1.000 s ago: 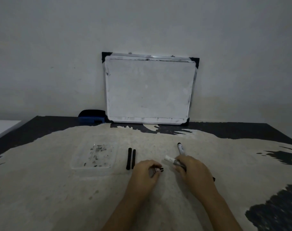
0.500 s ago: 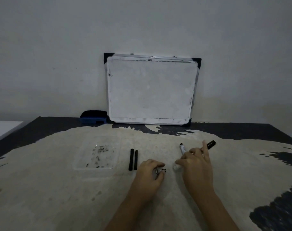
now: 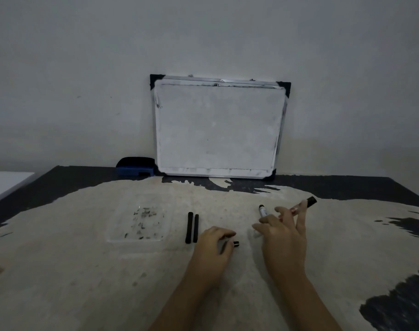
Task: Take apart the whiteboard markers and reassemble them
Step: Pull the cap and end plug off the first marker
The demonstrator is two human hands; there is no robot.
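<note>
The left hand [image 3: 214, 247] rests on the worn table [image 3: 72, 271], its fingers curled around a small marker part [image 3: 236, 243] with a black end. The right hand [image 3: 283, 237] is lifted a little, the fingers half spread, and pinches a marker barrel [image 3: 304, 205] which points up to the right. A second marker [image 3: 263, 210] lies just beside its fingertips. Two black ink cores [image 3: 191, 227] lie side by side left of the left hand, near a clear plastic tray [image 3: 139, 225]. The whiteboard [image 3: 218, 127] and a blue eraser [image 3: 135, 166] stand at the far edge, well apart. The near surface on both sides is bare.
</note>
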